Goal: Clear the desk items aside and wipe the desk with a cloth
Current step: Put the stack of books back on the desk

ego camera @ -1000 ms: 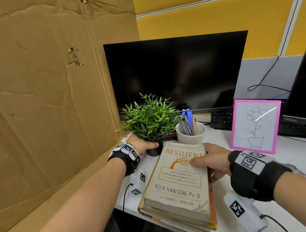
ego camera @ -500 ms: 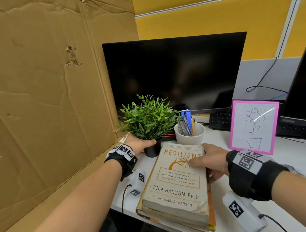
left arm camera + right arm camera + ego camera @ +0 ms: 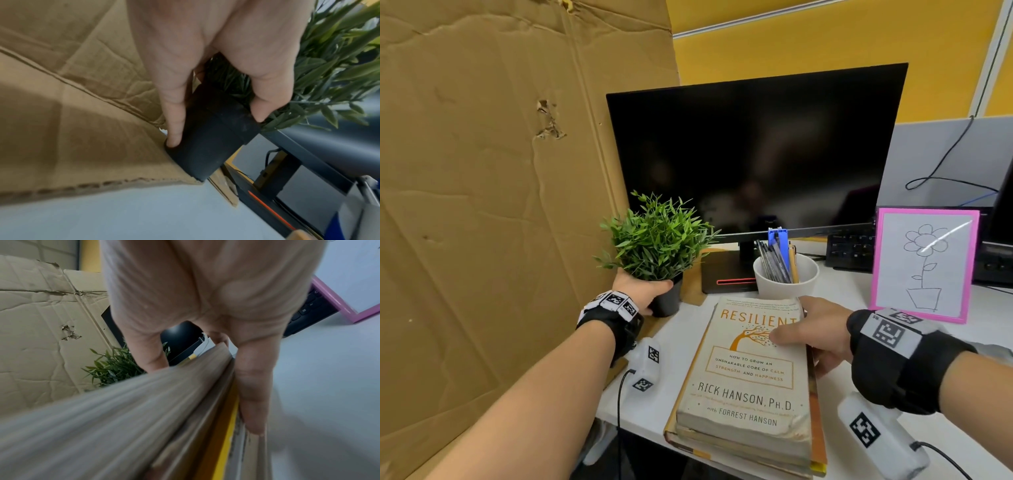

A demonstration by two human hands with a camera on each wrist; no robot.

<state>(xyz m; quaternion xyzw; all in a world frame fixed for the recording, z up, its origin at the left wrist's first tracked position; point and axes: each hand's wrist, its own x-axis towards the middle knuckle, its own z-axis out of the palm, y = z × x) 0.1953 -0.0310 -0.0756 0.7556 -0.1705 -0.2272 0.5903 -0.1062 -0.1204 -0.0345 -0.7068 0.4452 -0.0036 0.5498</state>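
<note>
At the desk's (image 3: 993, 308) left edge, beside a tall cardboard sheet (image 3: 482, 205), the left hand (image 3: 640, 289) wraps round the black pot (image 3: 669, 301) of a small green plant (image 3: 657, 236). The left wrist view shows the thumb on one side of the pot (image 3: 207, 141) and the fingers (image 3: 174, 113) down the other, with the pot tilted and its base just above the cardboard's lower flap (image 3: 82, 162). That forearm reaches forward and a little leftward, the wrist strapped with a black band.

Nearer the front edge lies a stack of books (image 3: 750, 383), the top one titled "Resilient". The right hand (image 3: 815, 334) grips the stack's right side: the thumb lies flat across the cover, and in the right wrist view the fingers (image 3: 252, 395) curl under the page edges (image 3: 123, 418). The right forearm comes in from the right, wrist level, also banded in black.

Just behind the books stands a white cup (image 3: 786, 279) full of pens. To its right a pink-framed flower drawing (image 3: 924, 267) leans upright. A dark monitor (image 3: 756, 154) stands at the back, its base between plant and cup, with a keyboard (image 3: 849, 248) partly behind the frame.
</note>
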